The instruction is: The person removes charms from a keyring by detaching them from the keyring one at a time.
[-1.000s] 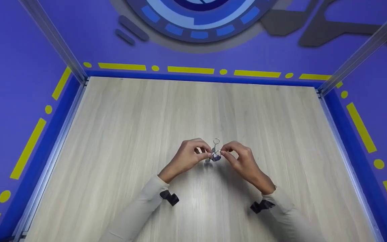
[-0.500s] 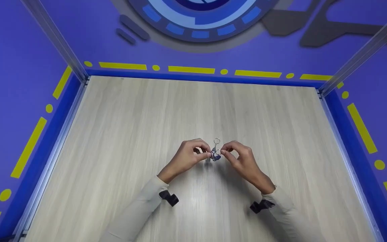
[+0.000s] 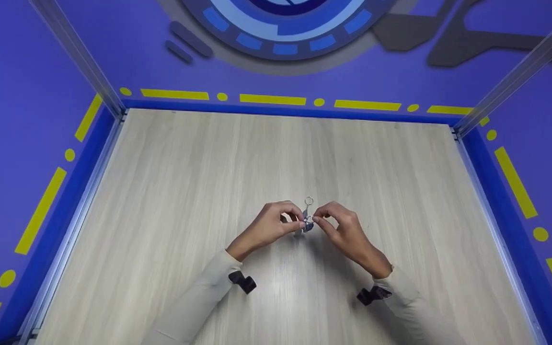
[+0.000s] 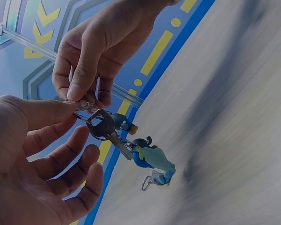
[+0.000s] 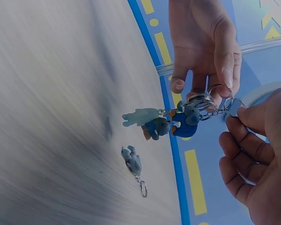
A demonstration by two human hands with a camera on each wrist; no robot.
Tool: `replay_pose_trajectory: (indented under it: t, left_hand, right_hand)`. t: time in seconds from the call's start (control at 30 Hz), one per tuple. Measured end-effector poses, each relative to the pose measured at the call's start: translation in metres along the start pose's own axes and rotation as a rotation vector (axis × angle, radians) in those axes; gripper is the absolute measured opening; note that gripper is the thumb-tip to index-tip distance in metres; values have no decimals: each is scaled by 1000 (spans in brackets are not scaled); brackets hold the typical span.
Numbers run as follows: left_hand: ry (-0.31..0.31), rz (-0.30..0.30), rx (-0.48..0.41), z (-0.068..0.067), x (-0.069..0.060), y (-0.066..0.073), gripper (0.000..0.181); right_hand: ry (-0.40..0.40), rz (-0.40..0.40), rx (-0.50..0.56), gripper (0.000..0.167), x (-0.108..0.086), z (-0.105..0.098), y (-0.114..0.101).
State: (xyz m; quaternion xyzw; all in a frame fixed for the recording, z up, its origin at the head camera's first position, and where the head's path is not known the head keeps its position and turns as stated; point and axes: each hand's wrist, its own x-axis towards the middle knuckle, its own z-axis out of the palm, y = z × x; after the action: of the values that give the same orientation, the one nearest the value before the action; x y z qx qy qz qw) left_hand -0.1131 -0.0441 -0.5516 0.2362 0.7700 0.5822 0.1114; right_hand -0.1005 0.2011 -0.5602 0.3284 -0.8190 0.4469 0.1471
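My left hand (image 3: pixel 278 221) pinches a metal key ring with a key (image 4: pixel 113 133) and several small figure charms hanging from it. A pale charm (image 5: pixel 143 116) and a blue elephant-like charm (image 5: pixel 157 127) dangle there in the right wrist view. Facing it, my right hand (image 3: pixel 345 225) pinches a thin split ring (image 5: pixel 233 107) between thumb and forefinger. By a short chain this ring joins a blue-and-grey figure charm (image 5: pixel 186 123). Whether the two rings are linked, I cannot tell. On the table just beyond the hands lies a separate figure keychain (image 5: pixel 132 161) with its own ring.
The wood-grain table (image 3: pixel 218 163) has blue walls (image 3: pixel 276 76) with yellow marks at its back and sides. Metal posts (image 3: pixel 77 55) stand at the back corners. A black wrist camera (image 3: pixel 242 281) sits on each sleeve.
My left hand has shifted slightly right and my right hand slightly left, so their fingertips are closer together. Both keep their pinch. The keychain on the table stays put.
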Motion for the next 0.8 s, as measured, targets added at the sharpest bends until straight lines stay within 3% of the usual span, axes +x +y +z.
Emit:
replay_pose_trajectory:
  t: [0.27, 0.47, 0.63, 0.8]
  left_hand:
    - [-3, -3, 19, 0, 1, 5, 8]
    - [12, 29, 35, -1, 1, 4, 11]
    - [20, 21, 27, -3, -2, 4, 9]
    - [46, 10, 38, -5, -4, 2, 8]
  right_hand:
    - [-7, -12, 14, 19, 0, 1, 1]
    - [3, -8, 8, 9, -1, 0, 4]
    - [30, 37, 32, 2, -3, -4, 4]
    - [71, 95, 37, 10, -9, -11, 9]
